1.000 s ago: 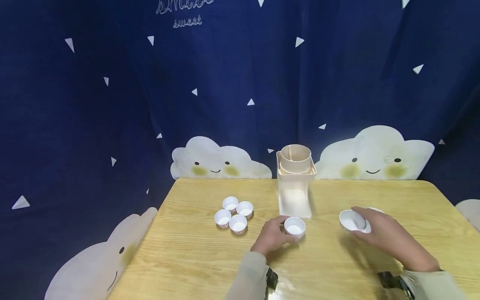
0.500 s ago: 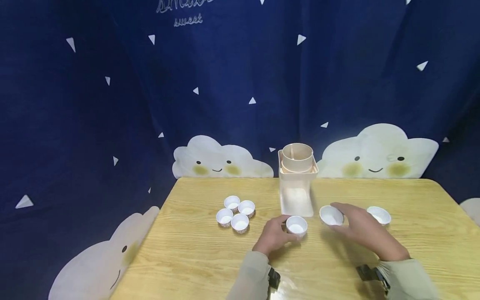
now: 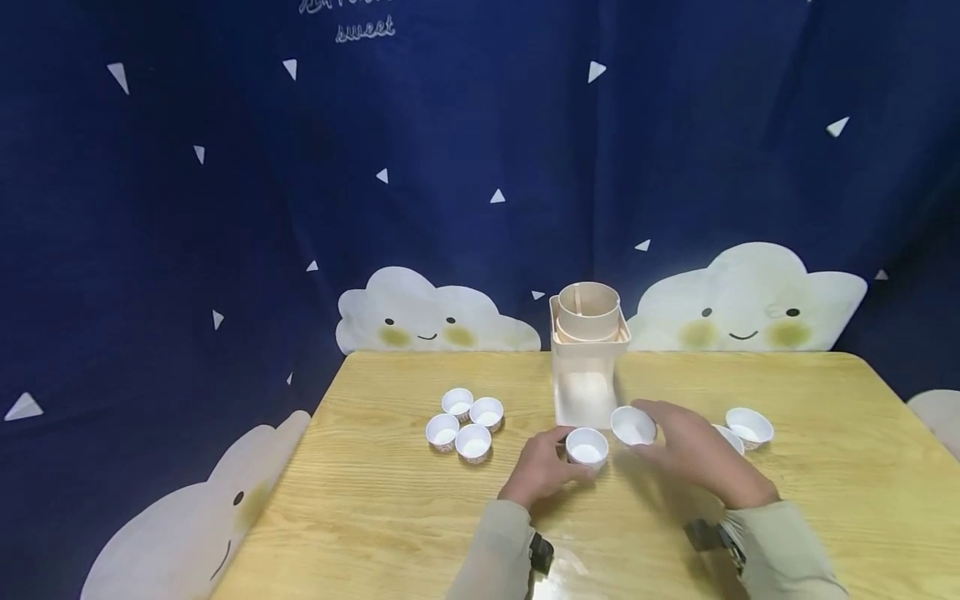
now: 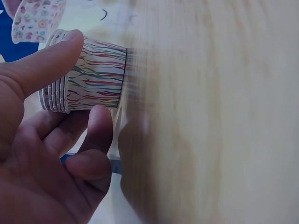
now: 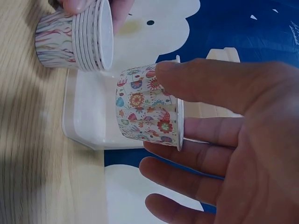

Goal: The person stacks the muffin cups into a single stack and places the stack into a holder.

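In the head view my left hand (image 3: 542, 468) grips a stack of paper baking cups (image 3: 587, 448) near the table's middle. The left wrist view shows several nested rims on this stack and wavy coloured stripes on the outer cup (image 4: 96, 77). To its right, my right hand (image 3: 686, 443) pinches a single paper baking cup (image 3: 632, 426) between thumb and fingers, raised beside the stack and tilted. A flower pattern covers this cup (image 5: 147, 107) in the right wrist view. The two rims are close together in the head view.
Behind the hands stands a beige holder (image 3: 585, 400) with a round tube (image 3: 588, 312) on top. Several white-lined baking cups (image 3: 473, 443) stand grouped at the left. Two more cups sit at the right, one (image 3: 750, 425) partly overlapping the other (image 3: 729, 439) in view.
My right hand has carried its cup leftward from the right-hand cups to the stack. My left hand keeps its grip on the stack in the same place.
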Demonstrator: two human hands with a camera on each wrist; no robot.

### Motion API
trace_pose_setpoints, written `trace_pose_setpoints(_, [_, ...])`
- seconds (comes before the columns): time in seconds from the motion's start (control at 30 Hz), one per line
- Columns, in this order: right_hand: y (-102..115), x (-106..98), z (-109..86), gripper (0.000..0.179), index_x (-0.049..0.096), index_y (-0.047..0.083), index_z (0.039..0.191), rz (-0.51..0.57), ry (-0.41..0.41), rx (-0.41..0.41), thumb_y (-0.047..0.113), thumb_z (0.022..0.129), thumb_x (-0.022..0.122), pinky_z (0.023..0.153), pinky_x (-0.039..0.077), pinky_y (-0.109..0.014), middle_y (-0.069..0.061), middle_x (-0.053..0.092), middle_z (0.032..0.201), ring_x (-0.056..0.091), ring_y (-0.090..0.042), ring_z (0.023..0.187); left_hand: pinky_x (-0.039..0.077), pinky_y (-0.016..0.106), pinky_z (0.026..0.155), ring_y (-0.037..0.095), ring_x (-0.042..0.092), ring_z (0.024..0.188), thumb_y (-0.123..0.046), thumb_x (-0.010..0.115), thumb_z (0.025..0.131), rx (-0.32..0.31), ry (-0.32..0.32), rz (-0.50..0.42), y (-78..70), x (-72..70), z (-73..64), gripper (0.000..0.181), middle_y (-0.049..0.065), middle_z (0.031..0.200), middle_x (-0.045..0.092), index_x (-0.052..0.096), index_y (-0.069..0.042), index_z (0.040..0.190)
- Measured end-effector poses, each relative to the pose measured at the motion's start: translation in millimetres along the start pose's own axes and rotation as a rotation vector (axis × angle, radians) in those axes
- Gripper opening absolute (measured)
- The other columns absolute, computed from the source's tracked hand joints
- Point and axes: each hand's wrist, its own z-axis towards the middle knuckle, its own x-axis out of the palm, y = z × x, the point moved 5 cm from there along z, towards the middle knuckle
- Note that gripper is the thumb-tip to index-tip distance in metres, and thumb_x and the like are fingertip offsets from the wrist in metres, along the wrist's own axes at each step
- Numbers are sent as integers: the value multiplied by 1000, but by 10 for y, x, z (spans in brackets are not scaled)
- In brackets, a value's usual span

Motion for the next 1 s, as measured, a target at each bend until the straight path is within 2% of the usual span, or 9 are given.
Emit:
trace_pose_setpoints(0.27, [152,62,105,49,65,5,125,39,10,-45,21,81,80,94,51,-55,-13,72,118,66,-37,112,49,28,92,12,64,106,-26,90,69,9,-1,-4,26,-17,-5,56,-6,111,73,69,-24,122])
trace_pose_setpoints(0.4, [214,97,144,44,66,7,120,40,6,-63,21,80,80,91,53,-52,-9,73,111,68,-33,105,49,31,96,14,64,111,-26,89,70,12,4,-18,18,-6,-2,56,-6,114,73,69,-25,123])
trace_pose_setpoints(0.57, [253,144,166,48,65,1,122,51,10,-68,19,80,79,93,52,-56,-16,72,115,67,-39,108,49,31,96,14,63,112,-26,89,70,2,3,-32,12,2,-3,56,-6,115,73,69,-26,122])
trace_pose_setpoints(0.77, [257,196,177,45,65,3,122,52,29,-55,18,81,78,94,52,-54,-13,73,113,67,-35,107,50,29,92,11,63,107,-27,89,70,3,0,-5,10,0,3,56,-5,114,73,69,-23,122])
trace_pose_setpoints(1.0, [301,244,194,50,61,0,127,75,79,-45,19,83,77,94,51,-56,-17,70,118,66,-38,109,50,33,97,15,64,112,-27,89,71,-9,7,12,13,1,5,58,-4,118,72,68,-21,124])
